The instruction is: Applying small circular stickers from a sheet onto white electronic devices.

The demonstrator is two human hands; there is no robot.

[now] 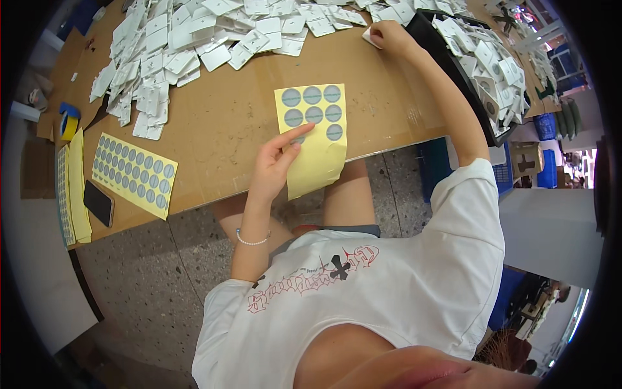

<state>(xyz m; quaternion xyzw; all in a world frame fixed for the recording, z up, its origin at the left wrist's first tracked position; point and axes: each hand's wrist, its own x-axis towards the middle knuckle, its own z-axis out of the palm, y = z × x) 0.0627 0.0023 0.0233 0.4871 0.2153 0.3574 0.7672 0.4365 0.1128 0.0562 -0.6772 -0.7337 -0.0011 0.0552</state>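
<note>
A yellow-backed sheet of round grey stickers (312, 117) lies at the table's near edge, its bare lower part hanging over and curling above my lap. My left hand (277, 155) is on this sheet, index finger stretched along a sticker in the lowest row and thumb apart from it. Far off to the right, my right hand (391, 37) is closed, pinching a small white square card (371, 37) between the card pile and the black tray. That hand's fingers are partly hidden by its back.
A large pile of white cards (188, 39) spreads along the back. The black tray (447, 81) at the right holds more cards. At left lie another sticker sheet (135, 172), a phone (98, 202), yellow sheets (79, 188) and a blue-and-yellow tape roll (69, 121).
</note>
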